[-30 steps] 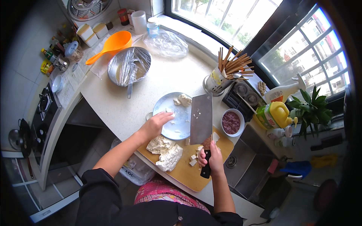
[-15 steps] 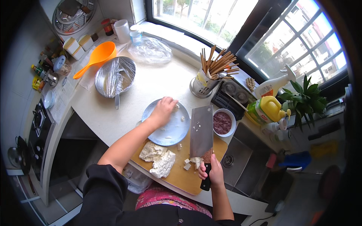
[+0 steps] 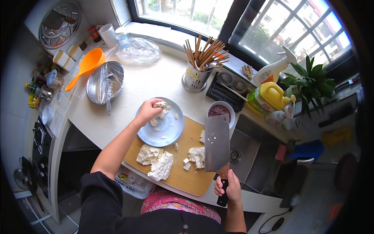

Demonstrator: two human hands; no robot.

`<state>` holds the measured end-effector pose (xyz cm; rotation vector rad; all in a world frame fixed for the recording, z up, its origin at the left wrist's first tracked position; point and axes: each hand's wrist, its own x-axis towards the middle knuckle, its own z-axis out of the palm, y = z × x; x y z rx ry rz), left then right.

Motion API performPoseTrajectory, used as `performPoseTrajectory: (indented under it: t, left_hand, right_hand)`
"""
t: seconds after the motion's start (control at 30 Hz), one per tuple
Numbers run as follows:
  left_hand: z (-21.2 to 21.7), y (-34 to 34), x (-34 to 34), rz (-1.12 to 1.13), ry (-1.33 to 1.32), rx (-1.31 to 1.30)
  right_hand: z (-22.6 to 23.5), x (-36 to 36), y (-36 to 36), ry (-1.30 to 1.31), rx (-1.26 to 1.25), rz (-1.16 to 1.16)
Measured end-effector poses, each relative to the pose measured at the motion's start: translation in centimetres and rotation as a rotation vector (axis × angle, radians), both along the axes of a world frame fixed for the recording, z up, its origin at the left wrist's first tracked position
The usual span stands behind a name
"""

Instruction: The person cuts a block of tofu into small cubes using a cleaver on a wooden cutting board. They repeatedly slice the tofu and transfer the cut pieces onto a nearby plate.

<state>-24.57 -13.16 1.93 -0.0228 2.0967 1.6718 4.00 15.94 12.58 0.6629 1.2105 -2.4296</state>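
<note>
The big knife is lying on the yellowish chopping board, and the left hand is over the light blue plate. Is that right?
Not quite: the big knife isn't lying on the yellowish chopping board. The head view shows the right hand holding it by its black handle. The left hand is over the light blue plate, as you said.

Can see printed lettering (image 3: 266,106) on green label (image 3: 258,102) of yellow jug (image 3: 273,92) and on plastic bag (image 3: 132,184) below the bench (image 3: 134,80).
</note>
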Motion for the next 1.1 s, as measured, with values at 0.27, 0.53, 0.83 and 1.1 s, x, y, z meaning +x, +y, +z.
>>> performPoseTrajectory:
  t: [0.27,0.53,0.83,1.1]
  left_hand:
    - [4.1,3.2,11.6,-0.228,-0.341,0.175]
    - [-0.4,9.1,25.5,-0.535,-0.05,-0.293]
    - [-1.3,8.5,30.3,-0.271,0.439,-0.192]
    - [-0.9,10.4,32.5,0.018,0.296,-0.187]
  right_hand:
    - [0.8,2.0,1.3,-0.053,0.147,-0.081]
    - [-0.3,4.9,3.5,0.0,0.029,0.031]
    - [0.7,9.3,2.6,-0.045,0.557,0.443]
    - [-2.0,13.6,2.6,0.041,0.833,0.606]
